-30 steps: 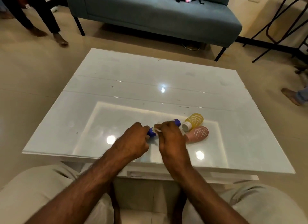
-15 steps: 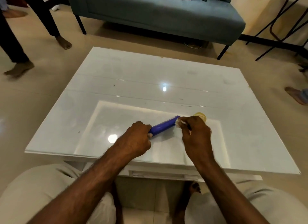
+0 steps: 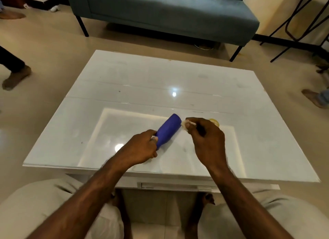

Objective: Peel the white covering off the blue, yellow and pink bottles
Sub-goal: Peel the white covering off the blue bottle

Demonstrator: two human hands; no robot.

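My left hand (image 3: 140,149) grips the cap end of the blue bottle (image 3: 168,129), which lies tilted over the white table (image 3: 160,82) with its bare body pointing away and right. My right hand (image 3: 204,139) pinches a bunched white covering (image 3: 186,124) just off the bottle's far end. Behind my right hand only a sliver of the yellow bottle (image 3: 214,121) shows. The pink bottle is hidden.
A grey-blue sofa (image 3: 169,12) stands beyond the table. Black chair legs (image 3: 300,25) are at the far right. Other people's feet stand on the floor, one at the left (image 3: 16,77) and one at the right (image 3: 313,98). My knees sit under the table's near edge.
My right hand has pulled the white covering along the blue bottle and off its far end, moving right. The bottle now shows bare blue. The pink bottle went out of sight behind my hand.
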